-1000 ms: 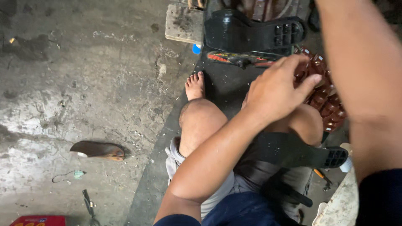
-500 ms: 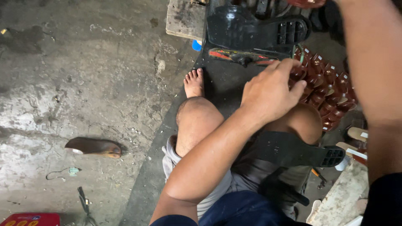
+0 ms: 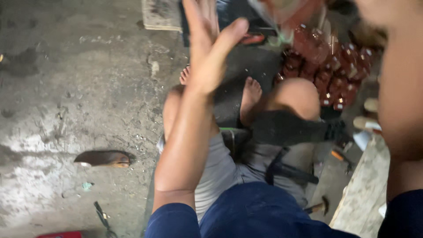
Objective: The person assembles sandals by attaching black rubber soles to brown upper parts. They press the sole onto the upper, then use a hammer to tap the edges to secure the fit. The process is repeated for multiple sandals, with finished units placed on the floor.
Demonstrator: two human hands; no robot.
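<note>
I sit on the ground with my knees bent and my feet bare. My left hand (image 3: 211, 48) is raised in front of me, palm flat, thumb apart, holding nothing. Just right of it, past my right knee, lies a reddish-brown ring of wound coils (image 3: 335, 70). A blurred, shiny translucent thing (image 3: 286, 13) hangs above the coils. My right forearm (image 3: 401, 101) runs up the right edge. Its hand (image 3: 374, 9) is a blur at the top corner, and its grip cannot be made out.
A black sandal-like sole (image 3: 295, 128) rests by my right knee. A hammer (image 3: 319, 205) and a pale plank (image 3: 361, 189) lie at the lower right. On the concrete floor to the left are a dark brown flat piece (image 3: 103, 158) and a small hand tool (image 3: 103, 218).
My left hand has come off the wound coils and risen, now spread flat in the air. The view has swung, so my legs sit nearer the middle.
</note>
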